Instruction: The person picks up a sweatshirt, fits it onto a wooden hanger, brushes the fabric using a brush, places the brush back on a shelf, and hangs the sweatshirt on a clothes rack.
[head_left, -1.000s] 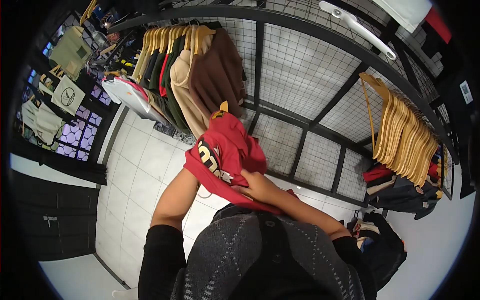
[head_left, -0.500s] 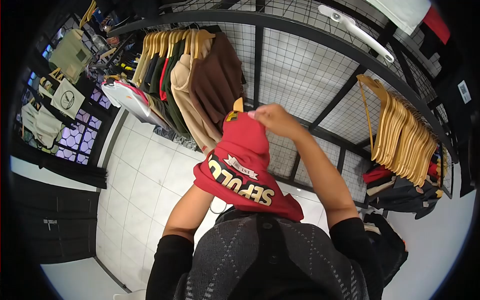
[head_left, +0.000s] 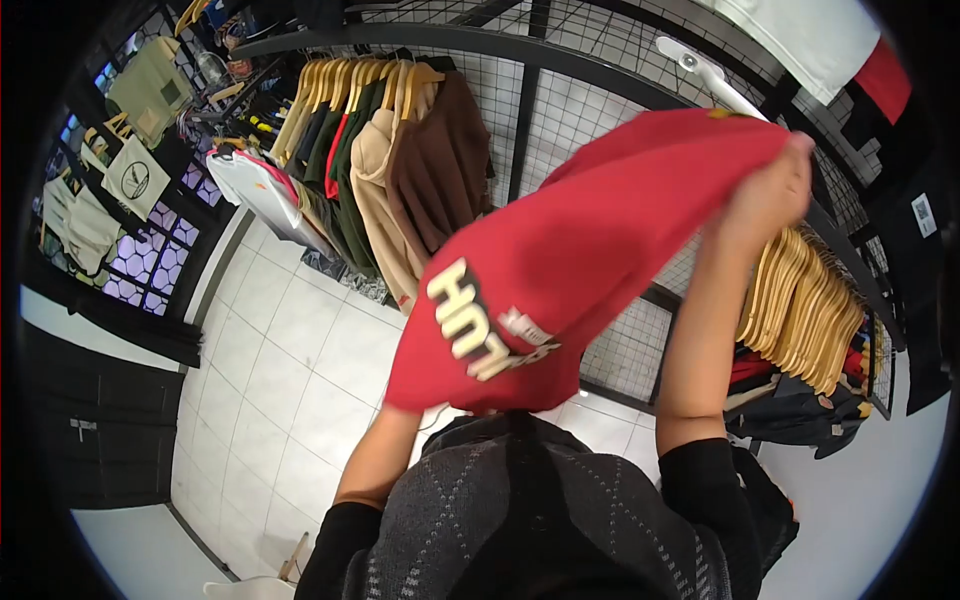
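Observation:
A red T-shirt (head_left: 600,210) with large cream block letters and a small white banner print is stretched diagonally in front of me. At the upper right, my right hand (head_left: 770,195) is closed on the shirt's edge near a small yellow patch, pulling the cloth taut. My left forearm (head_left: 390,450) goes up under the lower left part of the shirt. The cloth covers my left hand, so its fingers do not show.
Clothes on wooden hangers, among them a brown shirt (head_left: 440,165), hang on a rail at upper left. Several bare wooden hangers (head_left: 800,310) hang at right, over folded dark garments (head_left: 800,410). A black frame with wire mesh (head_left: 580,130) stands ahead. White tiles (head_left: 290,380) cover the floor.
My right hand has swung up and to the right with the shirt's edge. The bunched shirt is now spread out, and the wooden hanger tip at its neck is no longer visible.

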